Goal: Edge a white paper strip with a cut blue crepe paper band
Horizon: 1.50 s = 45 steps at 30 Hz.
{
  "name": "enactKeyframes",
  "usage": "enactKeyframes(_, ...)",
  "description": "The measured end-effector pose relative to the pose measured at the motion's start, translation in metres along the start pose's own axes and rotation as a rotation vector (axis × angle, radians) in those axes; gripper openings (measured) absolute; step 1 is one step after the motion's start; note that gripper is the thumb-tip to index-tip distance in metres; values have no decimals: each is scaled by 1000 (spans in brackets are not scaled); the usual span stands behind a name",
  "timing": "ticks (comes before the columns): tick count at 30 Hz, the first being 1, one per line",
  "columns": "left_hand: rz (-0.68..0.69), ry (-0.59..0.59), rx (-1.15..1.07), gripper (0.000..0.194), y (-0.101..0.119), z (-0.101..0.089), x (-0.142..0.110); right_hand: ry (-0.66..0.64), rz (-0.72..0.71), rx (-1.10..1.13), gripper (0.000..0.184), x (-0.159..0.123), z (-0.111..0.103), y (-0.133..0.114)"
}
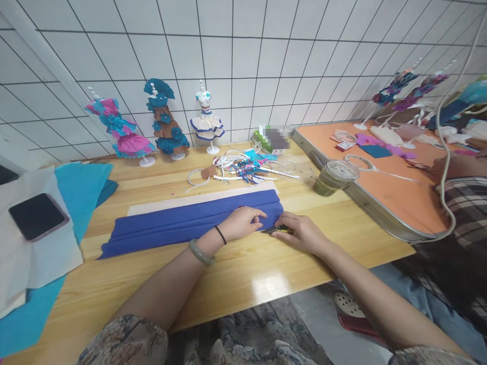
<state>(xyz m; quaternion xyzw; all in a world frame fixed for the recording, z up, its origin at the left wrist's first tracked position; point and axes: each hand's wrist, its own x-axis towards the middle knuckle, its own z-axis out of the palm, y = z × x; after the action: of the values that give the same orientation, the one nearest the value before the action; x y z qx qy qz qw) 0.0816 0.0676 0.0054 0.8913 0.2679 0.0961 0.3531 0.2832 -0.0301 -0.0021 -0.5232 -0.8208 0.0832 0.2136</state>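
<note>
A long blue strip of what looks like crepe paper (163, 223), with folds along its length, lies across the table in front of me. My left hand (243, 223) rests on its right part, index finger stretched out and the other fingers loosely bent, holding nothing. At the strip's right front corner, my right hand (300, 230) grips small scissors (279, 229) with dark blades and yellowish handles. The blades point left, along the strip's near edge; whether they touch it I cannot tell. From behind the blue strip shows a cream sheet (152, 207).
Scraps (247, 167) and a tape roll (196, 176) lie behind the strip. A lidded cup (335, 177) stands right, beside an orange board (395, 192) where another person's hand (456, 165) shows. Dressed mini mannequins (207, 121) line the wall. A phone (38, 215) lies on sheets at left.
</note>
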Motion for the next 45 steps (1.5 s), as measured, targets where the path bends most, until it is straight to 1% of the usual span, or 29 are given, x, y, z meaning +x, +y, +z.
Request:
enactKeyframes(5, 3, 9, -23, 31, -1, 1, 0, -1, -13, -6, 23, 3, 2, -3)
enactKeyframes(10, 0, 10, -21, 30, -1, 2, 0, 5, 4, -29, 22, 2, 3, -3)
enactKeyframes(23, -22, 0, -46, 32, -3, 2, 0, -11, 2, -9, 24, 6, 4, -8)
enactKeyframes(29, 2, 10, -52, 31, -4, 2, -1, -2, 0, -5, 23, 5, 3, -9)
enactKeyframes(45, 6, 8, -53, 30, -6, 3, 0, -9, -1, -17, 25, 9, 7, -13)
